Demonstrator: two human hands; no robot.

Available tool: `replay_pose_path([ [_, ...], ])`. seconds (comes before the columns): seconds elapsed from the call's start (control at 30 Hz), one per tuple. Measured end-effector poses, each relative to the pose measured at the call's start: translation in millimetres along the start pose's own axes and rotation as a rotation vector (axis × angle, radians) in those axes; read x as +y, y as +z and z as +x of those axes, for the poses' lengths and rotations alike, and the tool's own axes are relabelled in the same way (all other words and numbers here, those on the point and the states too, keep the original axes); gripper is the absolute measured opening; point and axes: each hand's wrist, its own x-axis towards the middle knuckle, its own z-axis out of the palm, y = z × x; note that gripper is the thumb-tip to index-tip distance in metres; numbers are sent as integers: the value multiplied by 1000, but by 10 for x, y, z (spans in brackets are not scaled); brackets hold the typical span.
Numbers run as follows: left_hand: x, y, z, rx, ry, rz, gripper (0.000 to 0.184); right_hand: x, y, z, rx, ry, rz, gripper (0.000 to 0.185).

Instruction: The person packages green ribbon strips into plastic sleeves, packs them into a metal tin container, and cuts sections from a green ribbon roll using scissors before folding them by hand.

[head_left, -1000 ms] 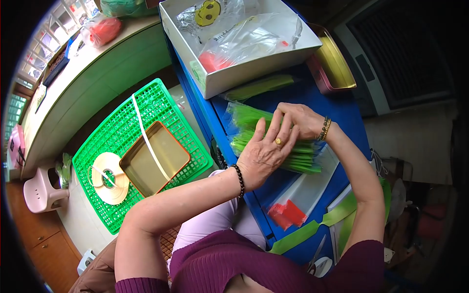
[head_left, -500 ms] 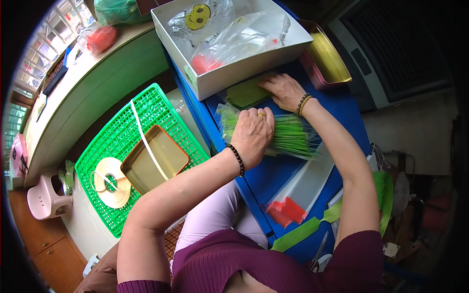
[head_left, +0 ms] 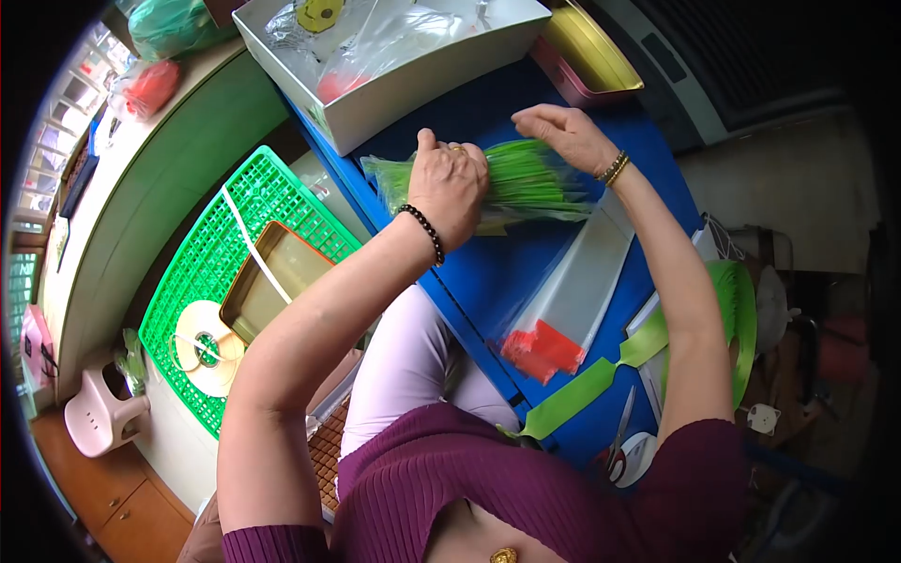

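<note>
Blue surface (head_left: 493, 281) under everything here, and its near edge runs diagonally past the person's knees, with the green bundle (head_left: 530, 178) lying crosswise, its left end reaching that edge. A strip of blue shows between the bundle and the white box (head_left: 432, 89) up top, and another band of blue runs below the bundle, alongside the clear bags (head_left: 596, 272) with red ends. To the right of the box there's a pink tin (head_left: 563, 80) with a gold inside, kinda boxing in that corner. The top of the box is cut off by the frame, the left forearm covers part of the green crate (head_left: 174, 291), and the clear wrap makes the bundle's ends hard to read. A bit of yellowish green pokes out under the bundle, can't tell what it is. As for the hands, the left hand (head_left: 449, 188) is curled tight over the bundle's left half, while the right hand (head_left: 568, 136) hangs loosely unclenched by its upper right edge, fingers together and slightly bent; can't tell if it's touching.
</note>
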Motion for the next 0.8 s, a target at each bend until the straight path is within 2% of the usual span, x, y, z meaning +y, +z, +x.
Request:
replay_pose_path([
  [0.03,-16,32,0,76,-7,-35,27,104,-13,-66,227,39,80,52],
  [0.07,-22,57,7,85,-2,-31,27,207,17,-144,237,37,76,52],
  [0.13,-21,77,-1,145,-50,-117,31,380,111,-347,667,174,592,62],
  [0.2,-39,110,61,140,-80,-90,36,450,155,-525,734,178,585,64],
  [0.27,-58,129,108,83,-93,-146,53,421,183,-669,827,156,513,62],
  [0.3,-91,76,144,-46,-84,-184,54,361,158,-724,856,127,427,55],
  [0.33,-96,73,161,-66,-98,-161,55,230,135,-788,839,116,388,46],
  [0.37,-79,-8,156,-132,-111,-142,37,157,127,-821,812,66,327,40],
  [0.4,-67,14,166,-114,-131,-156,33,181,99,-842,783,55,336,39],
  [0.5,-115,120,90,-36,-161,-174,30,302,39,-864,731,-27,271,37],
  [0.6,-163,85,-128,128,-161,-287,45,83,-1,-972,714,-70,240,36],
  [0.7,-459,-102,-849,203,-196,-452,64,-143,-12,-1102,686,-134,194,35],
  [0.73,-594,-219,-1156,187,-227,-514,58,-222,-7,-1156,674,-162,152,35],
  [0.8,-961,-156,-1728,225,-299,-568,63,-411,36,-1244,654,-163,128,36],
])
